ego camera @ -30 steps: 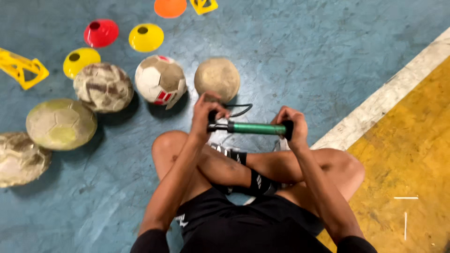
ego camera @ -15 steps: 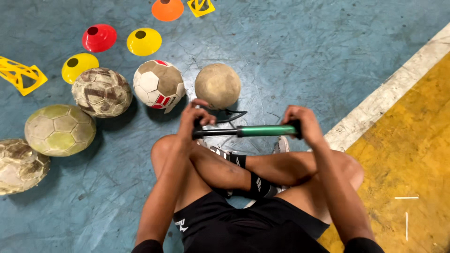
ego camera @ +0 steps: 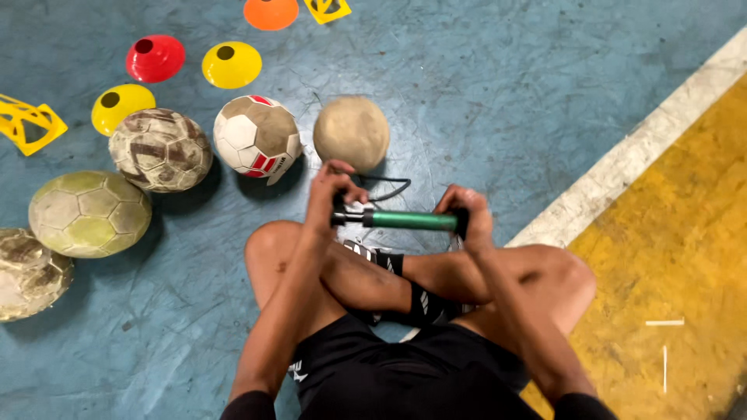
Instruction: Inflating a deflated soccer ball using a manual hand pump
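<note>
A person sat cross-legged on a worn blue sports floor (ego camera: 498, 101), gripping a slim green-barrelled hand pump (ego camera: 408, 220) held level above the shins. The left hand (ego camera: 331, 194) was clenched around the pump's black end, the right hand (ego camera: 464, 214) closed on the opposite black end. A thin black hose (ego camera: 389, 187) looped toward a scuffed tan ball (ego camera: 352, 132) just beyond the pump. A white and red football (ego camera: 257, 136) lay beside it, with a white boundary line (ego camera: 630, 155) toward the floor's right edge.
</note>
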